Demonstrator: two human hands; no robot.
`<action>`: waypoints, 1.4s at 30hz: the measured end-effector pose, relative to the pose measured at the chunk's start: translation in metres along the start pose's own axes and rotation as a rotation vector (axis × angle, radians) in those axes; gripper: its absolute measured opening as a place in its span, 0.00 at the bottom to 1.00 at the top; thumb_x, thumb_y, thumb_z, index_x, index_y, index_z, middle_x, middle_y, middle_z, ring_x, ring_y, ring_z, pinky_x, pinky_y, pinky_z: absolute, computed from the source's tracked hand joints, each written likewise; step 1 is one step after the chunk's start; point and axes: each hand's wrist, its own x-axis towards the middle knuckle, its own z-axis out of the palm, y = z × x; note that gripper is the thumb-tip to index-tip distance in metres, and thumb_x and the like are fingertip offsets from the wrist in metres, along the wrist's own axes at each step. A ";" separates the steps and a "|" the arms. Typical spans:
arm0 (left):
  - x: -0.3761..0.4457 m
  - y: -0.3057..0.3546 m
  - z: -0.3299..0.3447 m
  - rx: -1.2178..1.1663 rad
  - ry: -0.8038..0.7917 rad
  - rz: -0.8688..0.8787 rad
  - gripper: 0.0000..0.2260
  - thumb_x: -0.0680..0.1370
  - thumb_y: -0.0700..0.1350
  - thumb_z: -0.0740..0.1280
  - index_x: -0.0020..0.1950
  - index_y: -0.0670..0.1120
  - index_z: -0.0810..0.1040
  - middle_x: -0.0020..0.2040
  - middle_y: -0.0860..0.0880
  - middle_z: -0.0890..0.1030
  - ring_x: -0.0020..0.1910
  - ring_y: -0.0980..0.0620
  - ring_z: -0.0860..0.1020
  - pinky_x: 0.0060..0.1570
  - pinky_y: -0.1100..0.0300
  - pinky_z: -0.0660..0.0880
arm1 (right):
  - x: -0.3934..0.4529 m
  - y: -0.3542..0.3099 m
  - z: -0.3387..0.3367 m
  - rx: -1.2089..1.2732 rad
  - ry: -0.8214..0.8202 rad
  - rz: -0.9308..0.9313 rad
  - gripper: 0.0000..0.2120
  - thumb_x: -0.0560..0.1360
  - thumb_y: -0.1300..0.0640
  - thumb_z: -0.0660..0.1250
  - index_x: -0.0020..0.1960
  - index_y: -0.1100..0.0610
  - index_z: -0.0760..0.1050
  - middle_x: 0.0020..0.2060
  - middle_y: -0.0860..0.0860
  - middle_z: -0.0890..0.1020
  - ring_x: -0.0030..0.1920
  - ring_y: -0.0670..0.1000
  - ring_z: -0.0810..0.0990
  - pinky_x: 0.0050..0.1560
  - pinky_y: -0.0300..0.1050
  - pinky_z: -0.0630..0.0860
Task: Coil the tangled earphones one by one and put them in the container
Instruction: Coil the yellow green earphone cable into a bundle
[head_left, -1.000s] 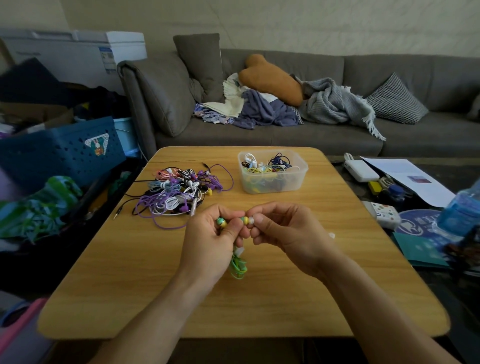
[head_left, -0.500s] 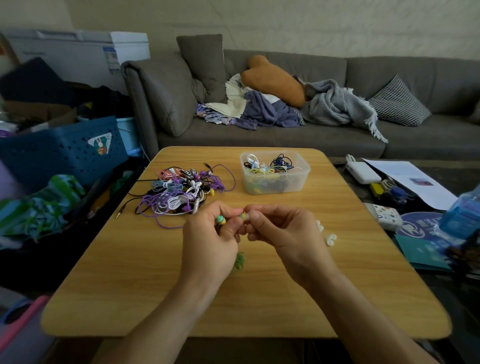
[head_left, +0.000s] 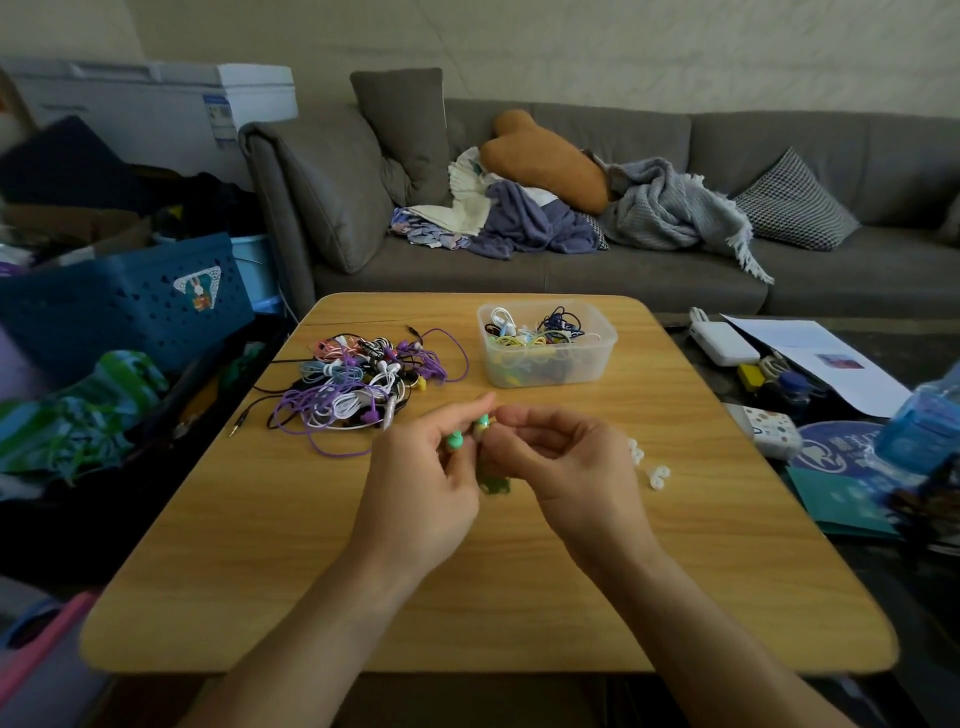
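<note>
Both our left hand (head_left: 421, 488) and right hand (head_left: 561, 467) pinch the green earphones (head_left: 467, 434) at frame centre, below the container (head_left: 548, 343).

Tangled earphones (head_left: 358, 382) on table (head_left: 260, 545), left of container (head_left: 548, 345); sofa (head_left: 571, 208) behind table.

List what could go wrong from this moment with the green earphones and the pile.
1. Both hands, left hand and right hand, pinch only the buds of the green earphones; the cable bunch hanging below may uncoil.
2. The small white ear tips lie loose beside the right hand and may be swept off the table.
3. The tangled pile trails cables over the table's left edge; these may snag.
</note>
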 end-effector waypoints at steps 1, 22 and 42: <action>0.001 0.000 -0.001 -0.033 -0.020 0.002 0.20 0.77 0.31 0.65 0.65 0.48 0.78 0.57 0.57 0.81 0.55 0.64 0.80 0.55 0.63 0.78 | 0.000 0.000 0.000 0.019 -0.010 -0.017 0.06 0.71 0.69 0.74 0.46 0.60 0.82 0.38 0.57 0.86 0.37 0.51 0.85 0.38 0.39 0.81; 0.005 -0.007 -0.011 -0.278 -0.076 -0.086 0.11 0.74 0.36 0.71 0.55 0.45 0.83 0.49 0.50 0.86 0.49 0.54 0.84 0.50 0.53 0.82 | 0.002 -0.002 -0.005 -0.091 -0.096 -0.196 0.06 0.73 0.67 0.72 0.46 0.57 0.83 0.38 0.54 0.87 0.38 0.52 0.86 0.40 0.40 0.81; 0.002 -0.002 -0.006 -0.444 -0.018 -0.184 0.08 0.71 0.32 0.72 0.45 0.44 0.84 0.42 0.46 0.86 0.41 0.48 0.85 0.40 0.59 0.81 | 0.002 -0.004 -0.008 -0.205 -0.101 -0.181 0.04 0.74 0.68 0.72 0.46 0.61 0.82 0.36 0.57 0.86 0.38 0.56 0.87 0.43 0.52 0.84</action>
